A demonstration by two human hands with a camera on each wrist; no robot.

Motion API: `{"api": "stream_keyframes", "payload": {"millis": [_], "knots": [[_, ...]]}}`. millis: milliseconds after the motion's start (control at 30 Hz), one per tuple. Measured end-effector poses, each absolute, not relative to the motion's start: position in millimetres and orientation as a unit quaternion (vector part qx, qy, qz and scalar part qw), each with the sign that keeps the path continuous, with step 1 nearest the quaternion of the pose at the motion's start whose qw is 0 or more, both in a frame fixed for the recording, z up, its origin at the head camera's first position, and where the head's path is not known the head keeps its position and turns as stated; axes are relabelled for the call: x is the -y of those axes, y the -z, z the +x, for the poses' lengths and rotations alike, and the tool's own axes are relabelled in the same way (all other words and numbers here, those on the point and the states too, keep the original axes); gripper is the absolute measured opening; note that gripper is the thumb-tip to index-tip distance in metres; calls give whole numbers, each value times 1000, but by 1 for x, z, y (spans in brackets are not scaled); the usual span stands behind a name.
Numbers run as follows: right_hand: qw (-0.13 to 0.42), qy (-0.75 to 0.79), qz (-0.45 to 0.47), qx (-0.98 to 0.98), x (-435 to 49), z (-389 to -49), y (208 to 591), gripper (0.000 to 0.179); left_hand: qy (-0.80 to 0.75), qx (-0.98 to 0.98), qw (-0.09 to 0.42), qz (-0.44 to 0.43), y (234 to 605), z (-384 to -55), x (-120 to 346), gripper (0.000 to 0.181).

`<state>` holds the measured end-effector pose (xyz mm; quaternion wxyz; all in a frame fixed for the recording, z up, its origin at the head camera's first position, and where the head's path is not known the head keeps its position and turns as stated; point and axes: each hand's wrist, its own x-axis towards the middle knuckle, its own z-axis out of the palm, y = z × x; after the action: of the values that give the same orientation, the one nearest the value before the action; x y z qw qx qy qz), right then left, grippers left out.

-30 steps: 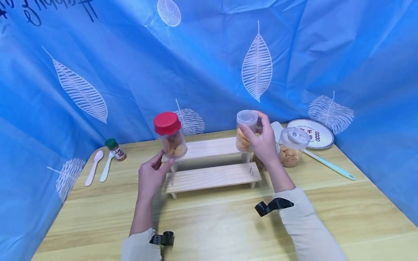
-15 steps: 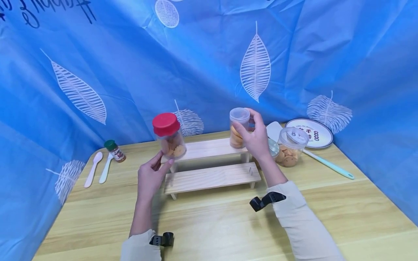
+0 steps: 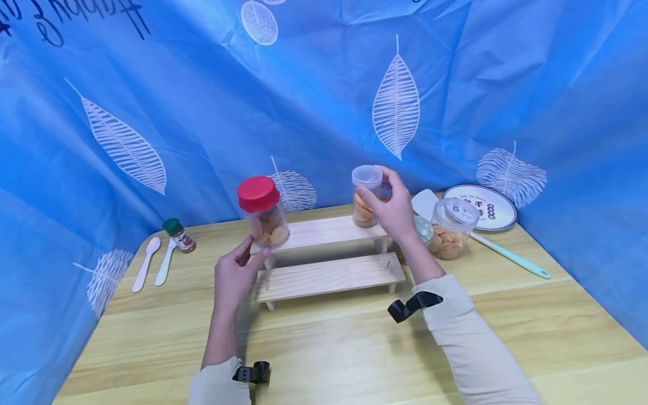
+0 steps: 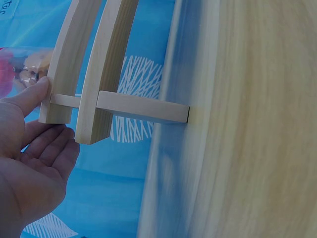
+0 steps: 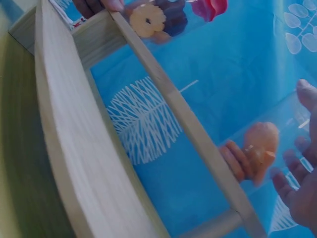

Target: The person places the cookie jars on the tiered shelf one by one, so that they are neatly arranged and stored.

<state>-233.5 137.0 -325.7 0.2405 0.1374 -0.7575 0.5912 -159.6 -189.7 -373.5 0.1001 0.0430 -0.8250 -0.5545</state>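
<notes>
A two-tier wooden shelf [image 3: 324,278] stands on the table. My left hand [image 3: 235,275] grips the left end of its upper tier, with the thumb in front and the fingers at the end, as the left wrist view shows. Just above that hand, a red-lidded jar [image 3: 265,216] of cookies rests on the tier. At the tier's right end my right hand [image 3: 392,205] holds a clear jar [image 3: 367,194] of cookies, thumb and fingers on either side of it. The right wrist view shows this jar's base at the plank, with cookies [image 5: 252,153] inside.
Right of the shelf are an open clear tub [image 3: 450,228] of cookies, another jar [image 3: 422,229] partly behind my arm, a spatula [image 3: 511,257] and a plate [image 3: 498,209]. On the left lie two spoon-like utensils [image 3: 147,264] by a green-capped bottle [image 3: 179,235]. A blue curtain [image 3: 324,101] hangs behind.
My right hand has carried the clear jar leftward onto the upper tier's right end. The left hand and the red-lidded jar have stayed in place.
</notes>
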Motion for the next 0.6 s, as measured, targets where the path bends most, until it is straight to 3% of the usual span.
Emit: {"api": "stream_keyframes", "payload": {"millis": [333,600], "knots": [[186,-579,125,784,-163,-221,329,58,557,824,100,37,374,-159,189,66],[205,-584,116,777,-189,-206,326,50,557,823,106,41,375,-160,190,66]]}}
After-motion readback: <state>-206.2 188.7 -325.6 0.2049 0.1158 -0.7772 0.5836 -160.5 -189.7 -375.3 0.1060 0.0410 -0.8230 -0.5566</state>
